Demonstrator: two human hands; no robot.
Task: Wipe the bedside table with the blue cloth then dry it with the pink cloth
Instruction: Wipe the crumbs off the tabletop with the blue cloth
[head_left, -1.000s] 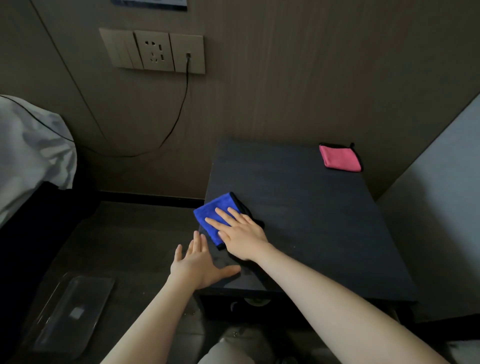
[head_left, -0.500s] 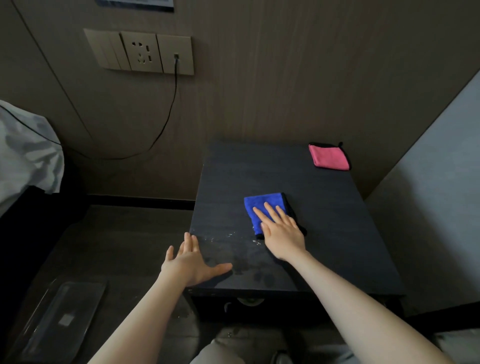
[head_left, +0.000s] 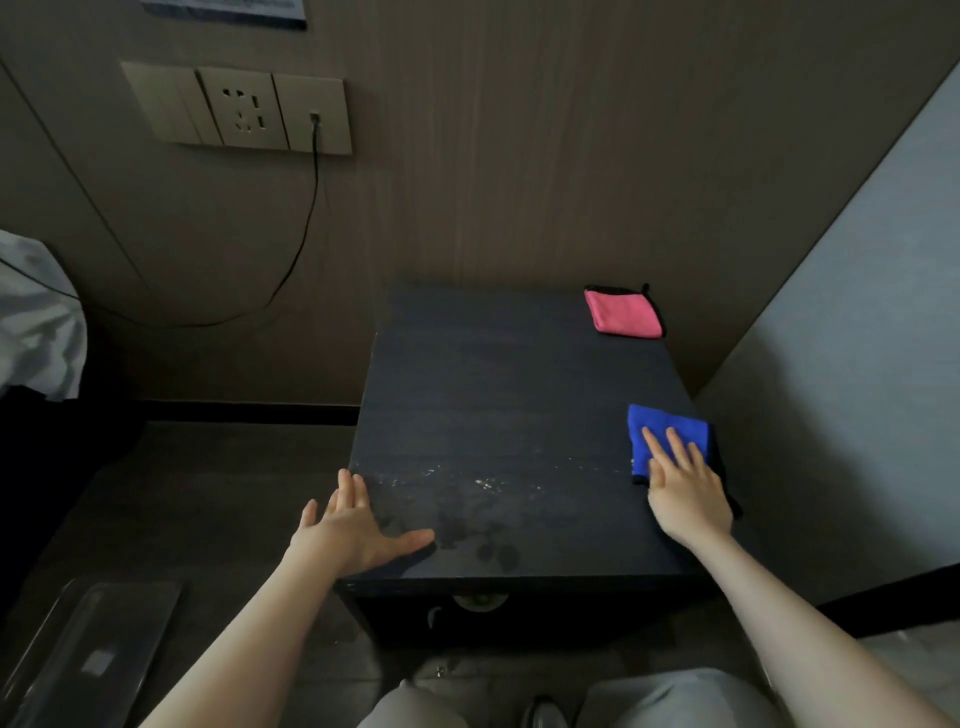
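At the near left corner of the dark wooden bedside table (head_left: 498, 395), the left hand (head_left: 353, 530) is laid flat, fingers spread. At the right edge, the folded blue microfibre cloth (head_left: 660, 431) is pressed under the flattened right hand (head_left: 685, 493). The folded pink cloth (head_left: 623, 313) is seen at the far right corner.

The dark bedside table (head_left: 498, 395) carries a pink cloth (head_left: 623, 313) at its far right corner and a blue cloth (head_left: 655, 427) at its right edge.

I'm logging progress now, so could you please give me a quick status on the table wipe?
Right hand flat on blue cloth, right edge of bedside table. Left hand open, bracing near-left corner. Pink cloth untouched, far corner. Nothing in the way.
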